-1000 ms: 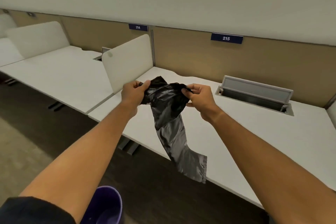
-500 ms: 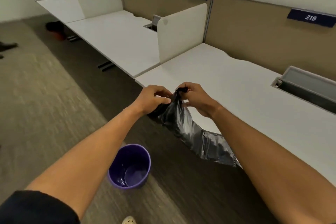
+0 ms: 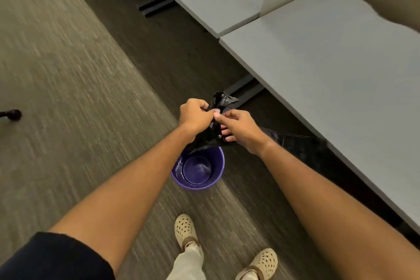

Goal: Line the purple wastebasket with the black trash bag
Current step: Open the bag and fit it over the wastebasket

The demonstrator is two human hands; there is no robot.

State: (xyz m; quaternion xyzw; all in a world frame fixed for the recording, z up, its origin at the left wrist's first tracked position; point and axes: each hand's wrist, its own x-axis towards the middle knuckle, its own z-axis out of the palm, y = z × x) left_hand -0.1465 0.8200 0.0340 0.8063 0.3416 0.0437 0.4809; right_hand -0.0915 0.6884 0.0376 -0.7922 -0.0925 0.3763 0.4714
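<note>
The purple wastebasket (image 3: 199,169) stands upright on the carpet in front of my feet, with nothing in it. Above its far rim I hold the black trash bag (image 3: 223,99), still bunched and folded. My left hand (image 3: 195,116) is closed around the bag's crumpled upper part. My right hand (image 3: 238,129) pinches the bag beside it, thumb on top and fingers underneath. The bag's long tail (image 3: 297,141) trails off to the right behind my right wrist, toward the desk edge.
White desks (image 3: 329,57) run along the right, their dark metal feet (image 3: 244,88) reaching onto the floor near the bag. A dark object (image 3: 12,115) sits at the left edge. My two feet in beige clogs (image 3: 185,229) stand just behind the basket.
My view has tilted down from the desks to the floor. The bag and both hands have moved from over the desk edge to just above the wastebasket.
</note>
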